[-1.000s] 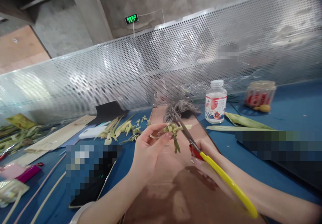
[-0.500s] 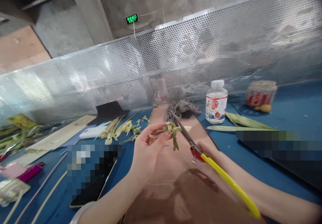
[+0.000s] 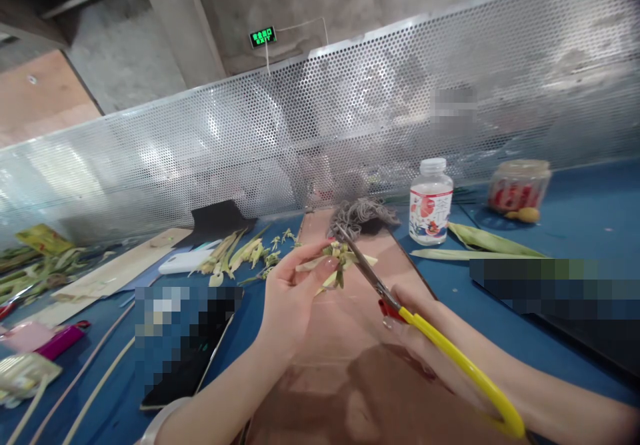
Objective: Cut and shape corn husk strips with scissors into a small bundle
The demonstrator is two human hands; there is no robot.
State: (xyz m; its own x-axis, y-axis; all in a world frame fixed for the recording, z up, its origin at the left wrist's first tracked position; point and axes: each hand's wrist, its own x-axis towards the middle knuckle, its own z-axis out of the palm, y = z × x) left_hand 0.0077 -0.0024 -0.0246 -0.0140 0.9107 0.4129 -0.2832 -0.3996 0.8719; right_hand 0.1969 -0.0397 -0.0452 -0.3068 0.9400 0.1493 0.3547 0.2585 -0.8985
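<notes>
Scissors (image 3: 457, 358) gripped in your R hand (image 3: 425, 306); L hand (image 3: 290, 291) pinches the knotted leaf piece (image 3: 340, 256) over the brown board (image 3: 325, 338), blades (image 3: 371, 275) right by it. Looks like trimming, approx. mid-step; next snip prob. calls for lining up loose ends, L hand clear.

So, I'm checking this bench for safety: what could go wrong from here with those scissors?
The blades of the scissors in the right hand are very close to the fingertips of the left hand, so a slip might nick a finger. The leaf piece is small and only pinched, so it could twist or drop. The blade tips point toward the grey string, and might snag it if pushed further.
</notes>
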